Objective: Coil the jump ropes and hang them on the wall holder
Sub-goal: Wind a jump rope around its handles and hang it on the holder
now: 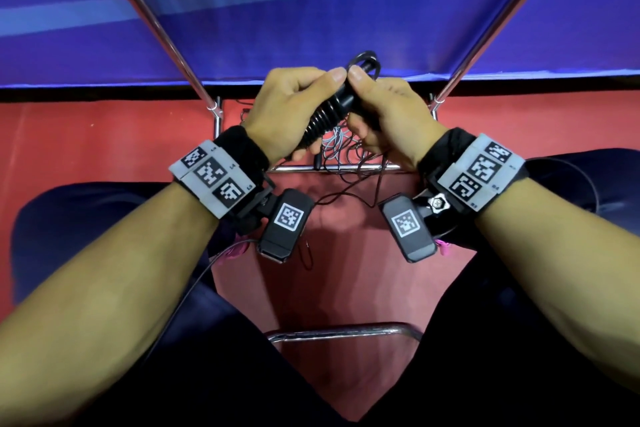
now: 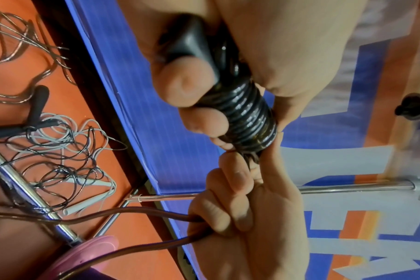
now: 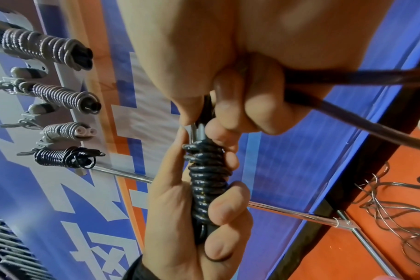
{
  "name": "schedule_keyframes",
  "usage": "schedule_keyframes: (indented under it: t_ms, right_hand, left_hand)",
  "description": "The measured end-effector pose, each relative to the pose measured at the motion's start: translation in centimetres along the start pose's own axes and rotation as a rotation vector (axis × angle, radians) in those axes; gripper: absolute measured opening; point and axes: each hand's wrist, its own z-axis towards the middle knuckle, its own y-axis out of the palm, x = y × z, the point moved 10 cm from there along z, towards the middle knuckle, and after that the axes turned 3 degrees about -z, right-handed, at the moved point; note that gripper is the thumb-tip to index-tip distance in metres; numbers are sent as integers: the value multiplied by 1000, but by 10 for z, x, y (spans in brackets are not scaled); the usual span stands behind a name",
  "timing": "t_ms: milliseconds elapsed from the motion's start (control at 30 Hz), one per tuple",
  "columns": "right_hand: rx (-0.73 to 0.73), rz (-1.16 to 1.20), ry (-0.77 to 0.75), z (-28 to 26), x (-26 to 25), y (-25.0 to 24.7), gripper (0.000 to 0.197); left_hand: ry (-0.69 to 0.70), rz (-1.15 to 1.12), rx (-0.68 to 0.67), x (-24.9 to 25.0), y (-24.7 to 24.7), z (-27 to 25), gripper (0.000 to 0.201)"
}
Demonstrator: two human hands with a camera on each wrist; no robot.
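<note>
A black jump rope (image 1: 329, 114) has its cord wound in tight turns round its two handles. My left hand (image 1: 294, 104) grips the wound part, seen close as the coil (image 2: 247, 117) in the left wrist view. My right hand (image 1: 384, 107) pinches the bundle's far end, where a small cord loop (image 1: 363, 62) sticks out. Two loose strands (image 3: 360, 79) run out from under the right hand's fingers (image 3: 240, 106). The wall holder (image 3: 67, 79) is a grey board with hooks; several coiled ropes hang on it, the lowest a black one (image 3: 62, 157).
More jump ropes, black and grey, lie tangled (image 1: 343, 152) on the red floor behind a chrome bar (image 1: 332, 168). Slanted chrome rods frame a blue banner (image 1: 311, 10) ahead. A metal chair edge (image 1: 339, 333) sits between my knees. A pink object (image 2: 84, 255) lies low left.
</note>
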Motion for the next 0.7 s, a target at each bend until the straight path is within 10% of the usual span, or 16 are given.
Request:
schedule_keyframes:
  t_ms: [267,567,700]
  right_hand:
    - [52,-46,-16,3,2,-9,60]
    - [134,-305,53,0,0,-11,62]
    - [126,-308,68,2,6,-10,29]
  left_hand:
    - [74,64,-14,9,6,1,21]
    - [53,463,182,3,-10,13,47]
    - [58,514,238,2,-21,17,49]
